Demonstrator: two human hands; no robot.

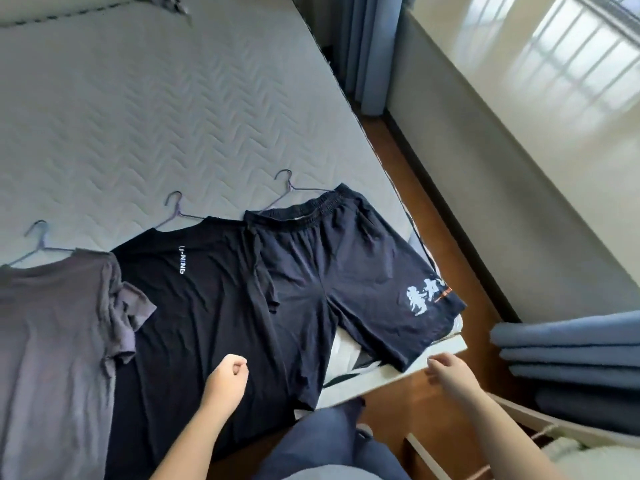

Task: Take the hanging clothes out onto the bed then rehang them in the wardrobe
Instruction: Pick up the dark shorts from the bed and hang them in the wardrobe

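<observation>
Three garments on wire hangers lie side by side on the grey quilted bed (166,116). A grey T-shirt (52,334) is at the left, a black T-shirt (194,306) with white lettering in the middle, and dark navy shorts (343,271) with a white print at the right, reaching over the bed's corner. My left hand (230,374) hovers over the black T-shirt's lower part, fingers curled into a fist, holding nothing. My right hand (446,368) hangs beside the bed's corner near the shorts' hem, fingers relaxed and empty.
A wooden floor strip (408,188) runs between the bed and the white wall. Blue curtains (367,53) hang at the back. Folded blue bedding (571,362) is stacked at the right. A crumpled grey cloth (166,3) lies at the bed's far edge.
</observation>
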